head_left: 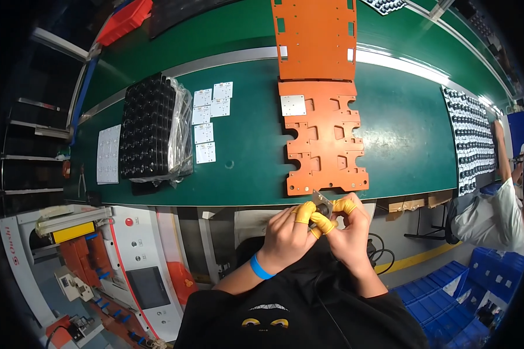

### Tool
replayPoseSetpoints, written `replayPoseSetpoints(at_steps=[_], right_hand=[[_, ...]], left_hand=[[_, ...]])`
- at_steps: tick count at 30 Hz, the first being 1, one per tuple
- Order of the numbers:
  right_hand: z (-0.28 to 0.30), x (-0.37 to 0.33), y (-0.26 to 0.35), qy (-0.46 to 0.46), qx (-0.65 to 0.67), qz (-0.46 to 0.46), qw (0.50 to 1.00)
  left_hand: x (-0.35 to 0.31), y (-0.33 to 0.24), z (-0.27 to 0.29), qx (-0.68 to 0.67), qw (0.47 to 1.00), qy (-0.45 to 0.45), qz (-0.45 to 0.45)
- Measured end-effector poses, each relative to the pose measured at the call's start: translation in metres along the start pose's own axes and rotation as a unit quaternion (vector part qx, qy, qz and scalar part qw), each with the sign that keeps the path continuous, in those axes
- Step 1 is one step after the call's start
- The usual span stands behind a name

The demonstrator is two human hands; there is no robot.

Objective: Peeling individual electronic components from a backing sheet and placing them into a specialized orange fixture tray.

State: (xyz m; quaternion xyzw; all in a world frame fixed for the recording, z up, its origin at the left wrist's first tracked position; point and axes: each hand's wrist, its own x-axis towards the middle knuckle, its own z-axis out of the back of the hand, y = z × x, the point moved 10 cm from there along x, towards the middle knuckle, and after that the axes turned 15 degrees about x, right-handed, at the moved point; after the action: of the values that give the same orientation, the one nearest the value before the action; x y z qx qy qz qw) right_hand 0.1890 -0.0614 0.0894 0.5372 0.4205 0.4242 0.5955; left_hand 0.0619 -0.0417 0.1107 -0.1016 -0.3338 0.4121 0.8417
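Note:
Just in front of the table's near edge, my left hand (286, 234) and my right hand (350, 234) meet, both with yellow finger covers. Between their fingertips they pinch a small square board (322, 201), tilted and greyish from this side. A dark round part shows close against it, partly hidden by the fingers. Directly beyond the hands lies an orange fixture plate (326, 139) with cut-outs and notched sides. One white square board (293, 105) rests at its upper left. A flat orange panel (315, 43) extends from its far edge.
Several white square boards (204, 134) lie left of the fixture. Beside them stands a stack of black trays (148, 128) in clear plastic, then a white panel (108, 154). Rows of black parts (474, 139) sit at far right near another person (489, 215). A machine (140, 262) stands lower left.

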Motion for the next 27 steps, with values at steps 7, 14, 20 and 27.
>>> replayPoseSetpoints(at_steps=[7,14,20,27], right_hand=[[-0.021,0.000,0.020,0.110,-0.036,0.055,0.992],[0.006,0.014,0.031,0.108,-0.012,0.048,0.993],[0.111,0.048,-0.022,-0.057,0.014,0.034,0.998],[0.179,0.059,-0.106,-0.172,0.156,-0.061,0.971]], left_hand=[[0.004,0.020,0.009,0.029,0.993,-0.025,0.107],[0.024,0.084,-0.023,-0.146,0.950,0.020,0.275],[0.064,0.150,-0.064,-0.171,0.933,0.049,0.313],[0.069,0.153,-0.098,-0.293,0.899,0.116,0.303]])
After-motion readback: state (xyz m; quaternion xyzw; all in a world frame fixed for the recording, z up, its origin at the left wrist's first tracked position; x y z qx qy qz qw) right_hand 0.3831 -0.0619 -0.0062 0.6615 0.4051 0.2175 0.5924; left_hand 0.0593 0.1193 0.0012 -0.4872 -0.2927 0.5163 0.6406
